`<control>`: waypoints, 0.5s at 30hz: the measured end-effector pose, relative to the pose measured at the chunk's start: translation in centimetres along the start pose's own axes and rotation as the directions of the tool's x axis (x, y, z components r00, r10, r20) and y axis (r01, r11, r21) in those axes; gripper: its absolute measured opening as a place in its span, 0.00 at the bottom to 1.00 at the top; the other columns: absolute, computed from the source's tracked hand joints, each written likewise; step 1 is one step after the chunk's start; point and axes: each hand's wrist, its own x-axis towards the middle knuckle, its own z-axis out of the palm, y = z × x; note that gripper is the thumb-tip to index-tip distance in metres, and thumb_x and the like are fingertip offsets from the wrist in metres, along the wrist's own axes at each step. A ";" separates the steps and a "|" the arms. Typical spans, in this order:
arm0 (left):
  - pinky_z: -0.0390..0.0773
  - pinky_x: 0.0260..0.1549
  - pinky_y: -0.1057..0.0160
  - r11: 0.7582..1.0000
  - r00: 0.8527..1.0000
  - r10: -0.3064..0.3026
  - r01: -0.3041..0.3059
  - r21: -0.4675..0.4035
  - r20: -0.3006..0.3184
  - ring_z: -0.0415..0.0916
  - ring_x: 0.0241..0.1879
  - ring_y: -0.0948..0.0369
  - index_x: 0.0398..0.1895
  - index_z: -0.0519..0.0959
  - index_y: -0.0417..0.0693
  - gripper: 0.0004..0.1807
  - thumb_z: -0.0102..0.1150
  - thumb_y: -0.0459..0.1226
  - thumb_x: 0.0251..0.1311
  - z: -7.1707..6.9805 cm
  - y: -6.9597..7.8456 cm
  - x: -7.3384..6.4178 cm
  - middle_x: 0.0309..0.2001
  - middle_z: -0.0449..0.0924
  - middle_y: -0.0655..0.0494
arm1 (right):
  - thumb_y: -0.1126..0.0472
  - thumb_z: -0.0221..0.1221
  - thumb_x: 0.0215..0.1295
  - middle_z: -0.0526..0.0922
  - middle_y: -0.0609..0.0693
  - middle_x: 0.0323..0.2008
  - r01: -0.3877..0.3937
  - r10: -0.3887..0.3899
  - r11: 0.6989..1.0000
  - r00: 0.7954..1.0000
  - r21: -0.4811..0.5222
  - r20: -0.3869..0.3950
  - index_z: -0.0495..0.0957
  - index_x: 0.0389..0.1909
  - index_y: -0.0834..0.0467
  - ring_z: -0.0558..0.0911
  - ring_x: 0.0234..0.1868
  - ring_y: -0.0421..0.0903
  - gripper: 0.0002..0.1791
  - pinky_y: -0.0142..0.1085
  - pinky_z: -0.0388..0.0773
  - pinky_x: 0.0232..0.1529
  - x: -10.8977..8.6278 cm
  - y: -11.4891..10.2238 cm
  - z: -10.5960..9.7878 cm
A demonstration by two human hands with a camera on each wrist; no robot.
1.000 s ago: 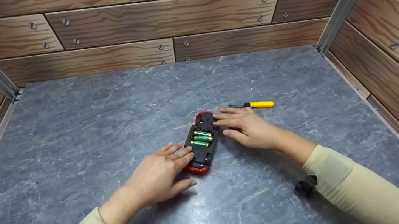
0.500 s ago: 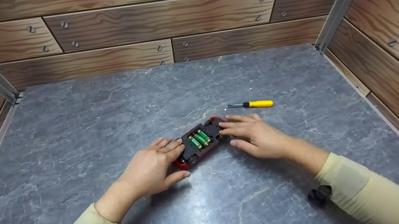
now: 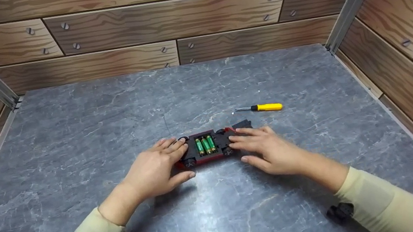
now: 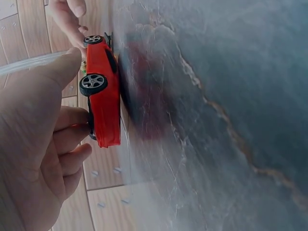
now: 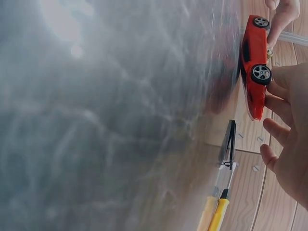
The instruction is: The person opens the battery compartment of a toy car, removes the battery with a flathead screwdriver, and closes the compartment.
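Observation:
A red toy car (image 3: 220, 138) lies upside down on the table between both hands, its black underside facing up. Several green batteries (image 3: 205, 145) sit side by side in its uncovered battery compartment. On the car's left end rest the fingers of my left hand (image 3: 154, 169), thumb held apart from the body. My right hand (image 3: 269, 147) touches the other end with extended fingertips. Both wrist views show the red side of the car (image 4: 104, 106) and its wheels. Just behind the right fingers lies a flat black piece (image 3: 242, 124), partly covered by the hand.
A screwdriver (image 3: 268, 107) with a yellow handle lies beyond the right hand, its tip pointing left. Near that tip is a tiny bright speck (image 3: 233, 113). Wood-patterned panels (image 3: 167, 20) enclose the grey marbled table (image 3: 92, 118) at the back and sides.
The car has turned clockwise from pointing away to lying crosswise. My right hand has come nearer and slightly right, uncovering the black piece and screwdriver shaft. The left hand has shifted slightly.

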 end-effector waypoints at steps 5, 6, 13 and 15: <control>0.61 0.77 0.48 1.000 1.000 -0.004 0.004 -0.013 -0.005 0.66 0.76 0.44 0.76 0.73 0.40 0.43 0.59 0.63 0.71 0.1 -0.2 0.1 0.75 0.71 0.44 | 0.51 0.58 0.81 0.73 0.48 0.76 -0.005 0.005 1.000 1.000 0.007 0.003 0.77 0.73 0.52 0.65 0.79 0.52 0.25 0.60 0.63 0.70 -0.1 -0.4 0.0; 0.61 0.77 0.48 1.000 1.000 -0.005 0.005 -0.013 -0.006 0.66 0.76 0.45 0.76 0.73 0.40 0.43 0.59 0.63 0.71 0.1 -0.2 0.1 0.75 0.71 0.44 | 0.51 0.58 0.81 0.72 0.48 0.76 -0.008 0.008 1.000 1.000 0.009 0.006 0.77 0.73 0.52 0.65 0.80 0.52 0.25 0.60 0.63 0.70 -0.1 -0.4 0.0; 0.61 0.77 0.48 1.000 1.000 -0.008 0.007 -0.009 -0.026 0.66 0.75 0.45 0.75 0.73 0.40 0.44 0.59 0.64 0.71 0.2 -0.2 0.1 0.75 0.71 0.44 | 0.50 0.58 0.81 0.73 0.48 0.76 -0.016 0.016 1.000 1.000 0.021 0.010 0.77 0.73 0.53 0.65 0.80 0.52 0.25 0.58 0.63 0.70 -0.2 -0.5 0.0; 0.61 0.77 0.47 1.000 0.999 -0.014 0.013 -0.022 -0.043 0.67 0.75 0.44 0.75 0.74 0.40 0.44 0.60 0.64 0.70 0.3 -0.2 0.2 0.74 0.72 0.44 | 0.51 0.58 0.80 0.73 0.49 0.76 -0.014 0.014 1.000 1.000 0.026 -0.001 0.77 0.73 0.53 0.65 0.79 0.52 0.25 0.58 0.63 0.71 -0.2 -0.6 0.0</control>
